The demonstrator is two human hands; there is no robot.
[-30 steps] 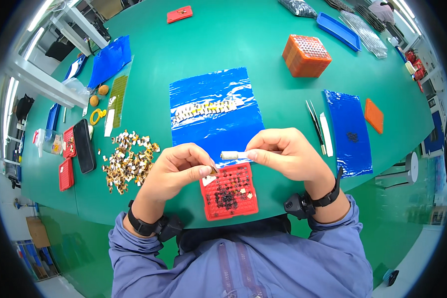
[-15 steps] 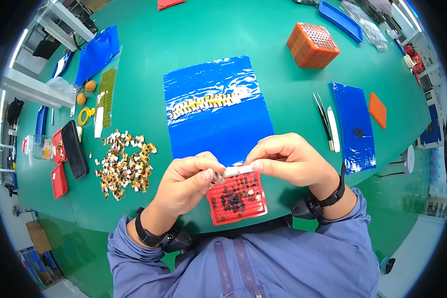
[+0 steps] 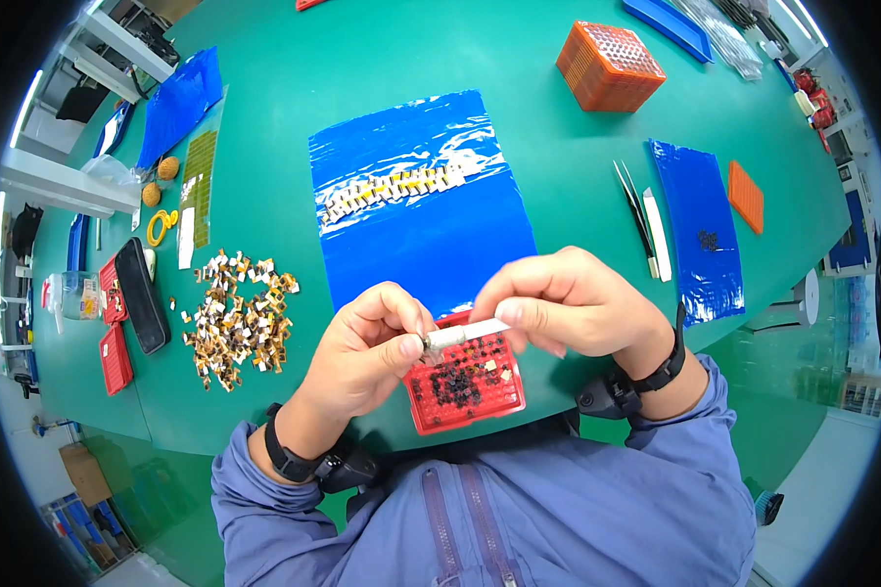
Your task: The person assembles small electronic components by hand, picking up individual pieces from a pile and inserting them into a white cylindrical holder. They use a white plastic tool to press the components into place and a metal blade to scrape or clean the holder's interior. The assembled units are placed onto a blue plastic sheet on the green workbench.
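Note:
A narrow white strip [image 3: 468, 335] runs between my hands above the red tray [image 3: 467, 416], with a greyish, partly see-through stretch near its left end. My left hand [image 3: 367, 347] pinches that left end between thumb and forefinger; a small dark bit shows at the fingertips, too small to name. My right hand [image 3: 568, 303] is closed at the strip's other end, thumb against it and the other fingers curled. Many small black parts [image 3: 460, 386] and a few pale squares lie in the tray's pitted surface. Beyond it, a row of small white-and-yellow pieces [image 3: 401, 186] rests on a blue sheet [image 3: 421, 259].
Left, a loose pile of small brown-and-white pieces [image 3: 240, 323] lies near a black case [image 3: 142, 295] and yellow-handled scissors [image 3: 160, 227]. Right are tweezers [image 3: 636, 217], a white flat tool [image 3: 658, 235] and another blue sheet [image 3: 700, 196]. Stacked orange trays [image 3: 612, 68] stand farther back.
My right fingers have shifted and curled more around the strip's right end, and more of the strip shows. My left hand keeps its pinch. The whole view has shifted slightly.

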